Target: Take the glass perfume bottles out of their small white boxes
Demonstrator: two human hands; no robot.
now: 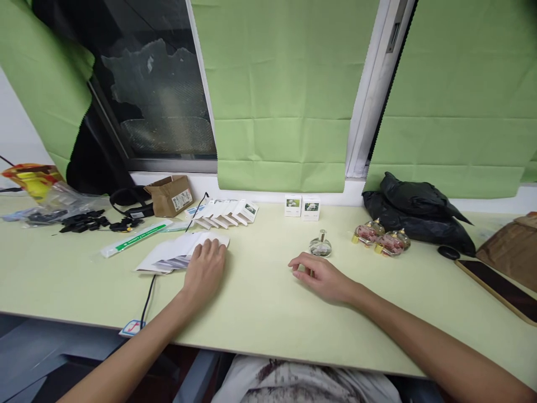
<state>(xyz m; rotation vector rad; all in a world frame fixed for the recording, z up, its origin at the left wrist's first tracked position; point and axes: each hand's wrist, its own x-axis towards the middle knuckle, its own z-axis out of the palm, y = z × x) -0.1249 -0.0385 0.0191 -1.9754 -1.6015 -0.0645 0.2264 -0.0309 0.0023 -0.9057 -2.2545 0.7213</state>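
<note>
My left hand point(207, 266) lies palm down on the right end of a fanned stack of flat white cartons point(172, 252). Its fingers rest across the top, and the thumb is hidden. Over the middle of the table, my right hand point(321, 275) is loosely curled with nothing in it, thumb and fingers apart. Just behind it stands a small clear glass perfume bottle point(320, 246). Two small white boxes with flower pictures, a left one point(292, 205) and a right one point(311, 207), stand upright near the wall.
Several white boxes point(224, 214) lean in a row behind the stack. At right are pink perfume bottles point(390, 242), a black plastic bag point(415, 215) and a phone point(499, 288). A brown carton point(170, 196), black parts point(84, 221) and a black cable point(147, 299) are left.
</note>
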